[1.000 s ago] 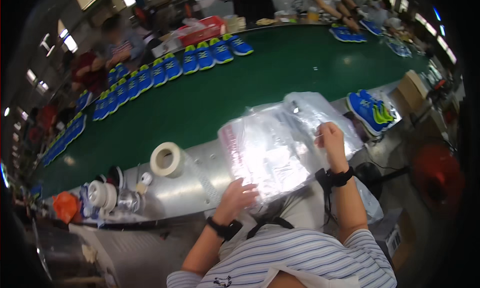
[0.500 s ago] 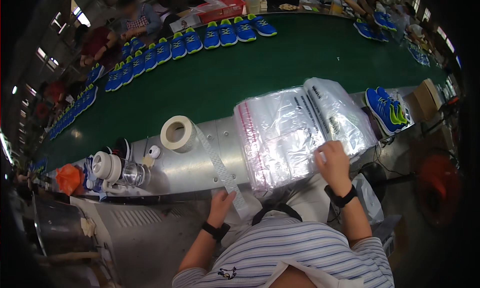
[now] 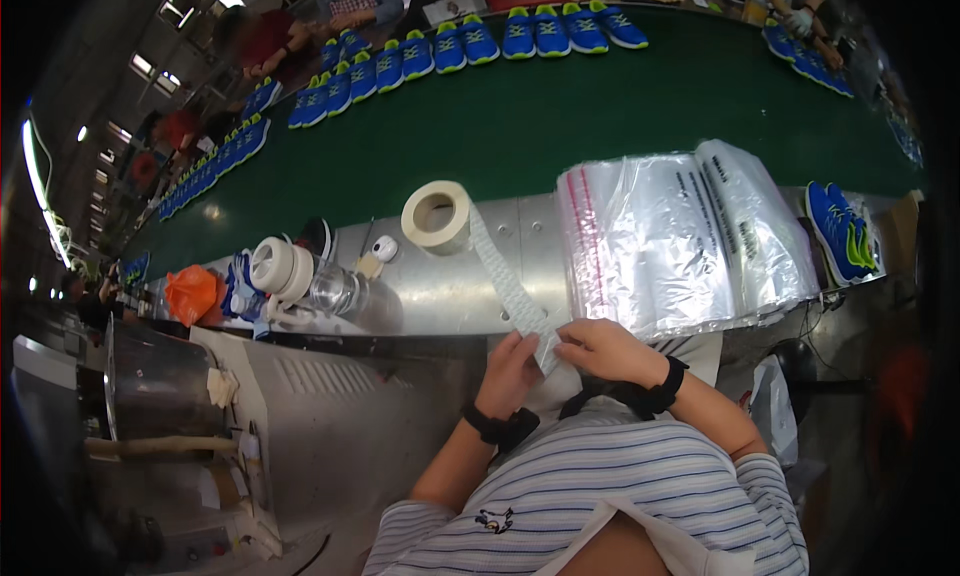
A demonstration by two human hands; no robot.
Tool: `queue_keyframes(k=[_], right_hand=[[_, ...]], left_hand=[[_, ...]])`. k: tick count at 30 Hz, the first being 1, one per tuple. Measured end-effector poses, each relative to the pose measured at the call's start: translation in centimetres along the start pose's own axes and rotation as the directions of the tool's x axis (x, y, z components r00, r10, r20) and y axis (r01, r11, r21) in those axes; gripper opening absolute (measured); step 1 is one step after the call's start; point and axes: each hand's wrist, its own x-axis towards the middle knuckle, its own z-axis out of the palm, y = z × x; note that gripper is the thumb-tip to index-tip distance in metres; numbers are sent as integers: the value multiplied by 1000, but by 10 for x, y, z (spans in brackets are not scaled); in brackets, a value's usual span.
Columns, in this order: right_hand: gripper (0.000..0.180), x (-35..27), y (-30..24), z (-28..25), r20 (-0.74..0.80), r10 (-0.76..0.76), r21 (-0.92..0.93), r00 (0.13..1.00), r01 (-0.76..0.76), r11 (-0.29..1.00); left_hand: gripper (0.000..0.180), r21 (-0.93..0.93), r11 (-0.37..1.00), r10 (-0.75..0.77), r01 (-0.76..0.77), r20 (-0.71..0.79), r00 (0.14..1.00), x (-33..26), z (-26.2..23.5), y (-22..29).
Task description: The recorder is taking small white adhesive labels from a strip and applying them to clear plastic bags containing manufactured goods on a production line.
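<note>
My left hand (image 3: 510, 374) is closed on the loose end of a strip of small pale labels (image 3: 505, 286) just off the bench's front edge. From there the strip runs back to its label roll (image 3: 452, 240), which rests on the metal bench. Against the strip's right side my right hand (image 3: 612, 352) has thumb and finger pinched together at the same end; whether a label has come loose is too small to tell. Right of the strip lies a stack of clear plastic bags (image 3: 650, 246) with a pink edge band, the top ones partly folded over.
A green conveyor belt (image 3: 480, 126) carries a row of blue shoes (image 3: 467, 46) along its far side, with co-workers behind. A pair of blue shoes (image 3: 835, 231) stands right of the bags. On the left are a clear bottle (image 3: 335, 289) and an orange bag (image 3: 193, 294).
My right hand has left the plastic bags and come left to the label strip, next to my left hand. The view has shifted, so the bench appears further right.
</note>
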Motion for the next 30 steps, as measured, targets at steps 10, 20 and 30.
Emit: queue_keyframes(k=[10, 20, 30], right_hand=[[15, -3, -3, 14, -52, 90, 475, 995, -54, 878], [12, 6, -17, 20, -447, -152, -27, 882, 157, 987], [23, -27, 19, -43, -398, 194, -22, 897, -221, 975]], left_hand=[[16, 805, 536, 642, -255, -193, 742, -4, 25, 7], [16, 620, 736, 437, -270, -131, 890, -19, 27, 2], [11, 530, 757, 408, -383, 75, 910, 23, 62, 27]])
